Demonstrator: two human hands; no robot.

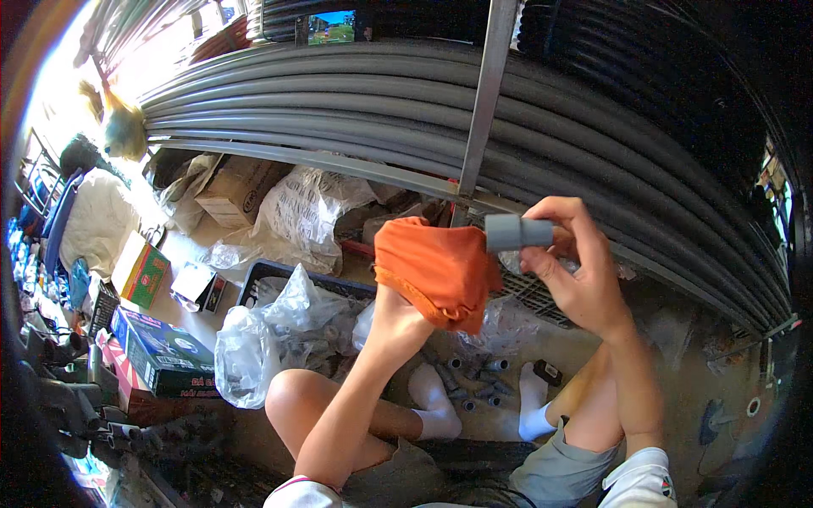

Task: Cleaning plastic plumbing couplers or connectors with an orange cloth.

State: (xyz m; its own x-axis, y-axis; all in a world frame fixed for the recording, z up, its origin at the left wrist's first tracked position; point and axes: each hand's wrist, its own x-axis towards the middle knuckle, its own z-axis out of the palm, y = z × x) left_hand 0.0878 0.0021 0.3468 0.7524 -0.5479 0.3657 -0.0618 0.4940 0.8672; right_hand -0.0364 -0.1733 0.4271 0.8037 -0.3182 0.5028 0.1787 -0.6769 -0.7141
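My right hand pinches a grey plastic pipe reducer between thumb and fingers, its wider end toward the left. Close beside that end, an orange cloth is draped over my left hand, which grips it from below; most of those fingers are hidden under the fabric. The fitting's left end meets or nearly meets the cloth's edge; I cannot tell which. On the floor between my white-socked feet lie several small grey pipe fittings.
A dark crate with clear plastic bags stands left of centre. Boxes are stacked further left. Long grey pipes fill a metal rack ahead. A small black object lies by my right foot.
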